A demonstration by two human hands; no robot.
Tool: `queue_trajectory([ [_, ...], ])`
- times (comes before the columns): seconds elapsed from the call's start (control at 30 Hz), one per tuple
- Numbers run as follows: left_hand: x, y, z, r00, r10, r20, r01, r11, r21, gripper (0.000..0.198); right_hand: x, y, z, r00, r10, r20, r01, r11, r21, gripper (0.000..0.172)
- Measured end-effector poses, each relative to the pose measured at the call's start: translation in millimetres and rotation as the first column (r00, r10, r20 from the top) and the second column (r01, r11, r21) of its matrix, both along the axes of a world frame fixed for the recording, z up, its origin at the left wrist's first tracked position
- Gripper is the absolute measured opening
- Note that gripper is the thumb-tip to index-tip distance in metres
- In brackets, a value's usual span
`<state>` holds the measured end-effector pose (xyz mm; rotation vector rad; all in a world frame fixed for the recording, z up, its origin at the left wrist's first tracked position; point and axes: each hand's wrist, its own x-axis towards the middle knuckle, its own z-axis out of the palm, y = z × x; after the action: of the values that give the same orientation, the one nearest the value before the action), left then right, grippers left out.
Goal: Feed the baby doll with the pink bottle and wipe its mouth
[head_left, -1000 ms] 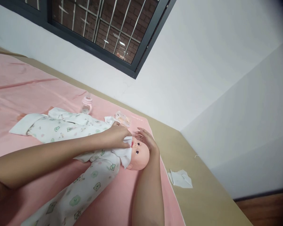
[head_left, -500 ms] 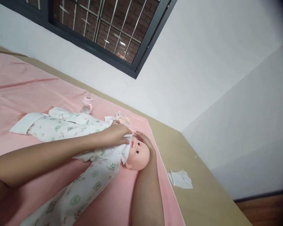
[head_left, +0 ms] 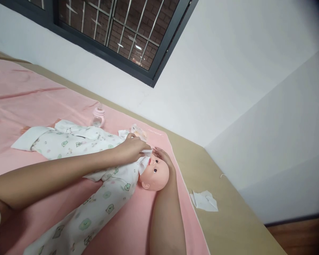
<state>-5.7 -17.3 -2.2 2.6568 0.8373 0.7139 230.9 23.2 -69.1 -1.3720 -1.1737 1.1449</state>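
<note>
A baby doll (head_left: 155,175) lies on its back on the pink sheet (head_left: 127,219), dressed in white printed clothes (head_left: 82,141). Over its chest and neck, my left hand (head_left: 131,150) is closed on a white cloth (head_left: 146,153) by the doll's chin. My right hand (head_left: 163,157) curves around the far side and top of the doll's head, fingers stretched beside its cheek; the palm is hidden behind the head.
A pink-topped baby bottle (head_left: 98,117) stands beyond the doll's body. A clear packet (head_left: 138,131) lies beyond the chest. A crumpled white tissue (head_left: 204,201) is on the wooden surface (head_left: 228,226) at right, near the wall.
My left hand has shifted slightly right and up, and the white cloth has moved with it toward the doll's chin. My right hand stays at the head.
</note>
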Motion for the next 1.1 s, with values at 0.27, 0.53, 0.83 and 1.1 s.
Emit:
queue_trajectory([
  [0.27, 0.8, 4.9, -5.6, 0.998, 0.028, 0.055, -0.030, 0.999, 0.037, 0.016, 8.1, 5.9, -10.6, 0.999, -0.025, -0.022, 0.026, 1.000, 0.018, 0.025],
  [0.53, -1.4, 4.8, -2.4, 0.982, -0.055, 0.181, 0.079, 0.989, -0.125, 0.024, 11.9, 9.4, -23.1, 0.994, -0.090, -0.057, 0.094, 0.993, 0.070, 0.018],
  [0.83, 2.4, 0.7, -1.1, 0.989, -0.039, 0.139, 0.060, 0.987, -0.152, 0.029, 13.6, 5.7, -16.0, 0.997, -0.039, -0.062, 0.043, 0.997, 0.059, 0.021],
  [1.1, -2.5, 7.2, -1.6, 0.967, -0.092, 0.236, 0.138, 0.973, -0.187, 0.026, 9.2, -1.4, -12.3, 0.994, -0.073, -0.082, 0.075, 0.997, 0.014, 0.018],
])
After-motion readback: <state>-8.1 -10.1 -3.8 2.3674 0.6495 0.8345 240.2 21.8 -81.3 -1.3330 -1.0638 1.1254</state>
